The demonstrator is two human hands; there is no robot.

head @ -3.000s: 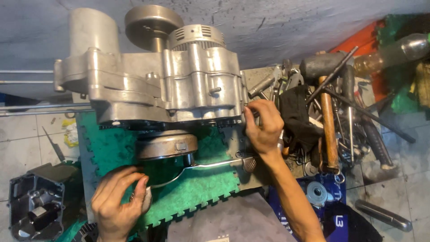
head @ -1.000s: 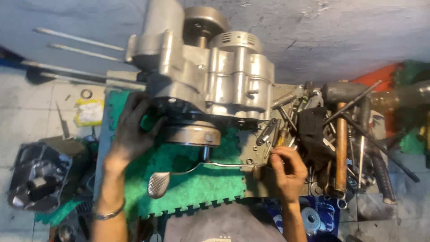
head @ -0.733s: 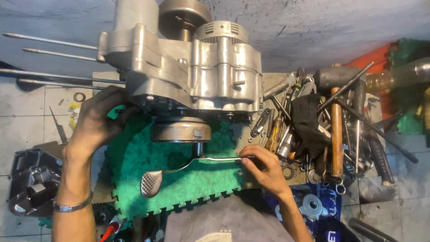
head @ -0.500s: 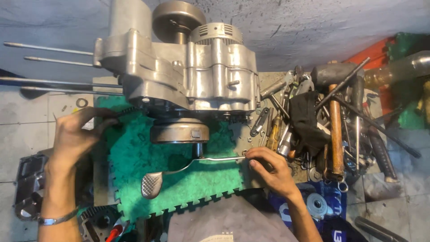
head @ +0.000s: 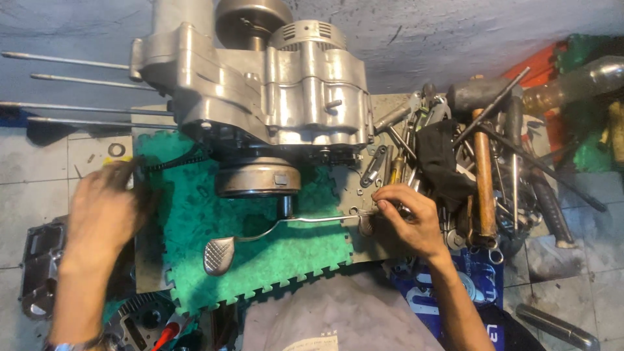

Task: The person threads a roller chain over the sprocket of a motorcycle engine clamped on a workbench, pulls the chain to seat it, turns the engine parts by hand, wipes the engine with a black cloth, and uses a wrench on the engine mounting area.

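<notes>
- A big silver engine case stands at the far middle of the bench, with long thin studs running off its left side and a round drum cover on its near face.
- A green foam mat with a toothed near edge lies under and in front of the engine case.
- A heap of hand tools fills the right of the bench; a wooden-handled hammer lies along it and a black rag sits on top.
- The left hand is blurred, palm down, at the left edge of the mat, forearm coming up from the near left; its fingers are spread loosely and I cannot tell if they hold anything.
- The right hand reaches in from the near right, wrist bent, fingertips pinched together on a small metal part at the right end of the bent lever.
- The bent lever lies on the mat, its flat pedal pad at the near left.
- A small washer ring lies on the floor to the far left.
</notes>
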